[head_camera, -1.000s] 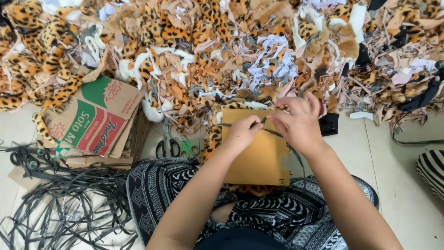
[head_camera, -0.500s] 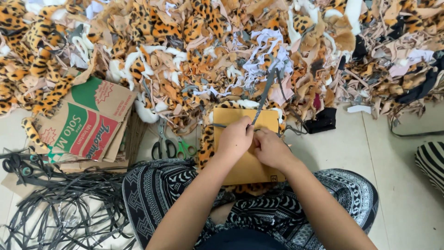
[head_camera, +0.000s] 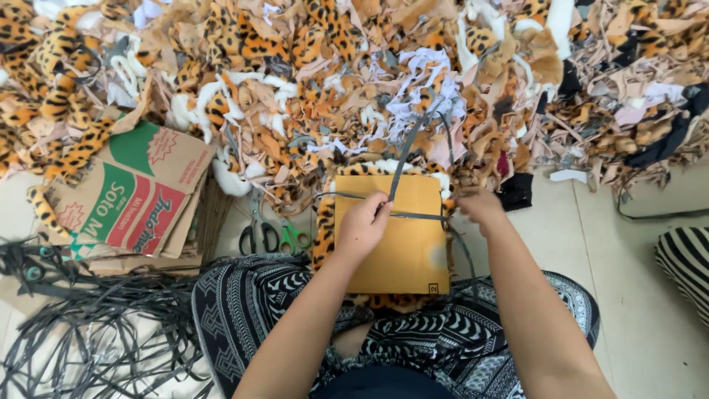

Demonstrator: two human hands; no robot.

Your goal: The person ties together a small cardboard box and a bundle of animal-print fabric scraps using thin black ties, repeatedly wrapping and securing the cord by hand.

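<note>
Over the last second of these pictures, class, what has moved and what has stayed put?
The hands have spread apart: the left hand pins the grey strap on the cardboard-topped bundle, and the right hand has pulled out to its right edge. The strap's free end now points up over the scrap pile. The scissors and flattened box stayed.

Both forearms are bare, with no sleeves, watch or rings visible. The left hand and right hand are ungloved. Trousers, nearest the scissors, are black fabric with white geometric bands, zigzags and fine stripes.
</note>
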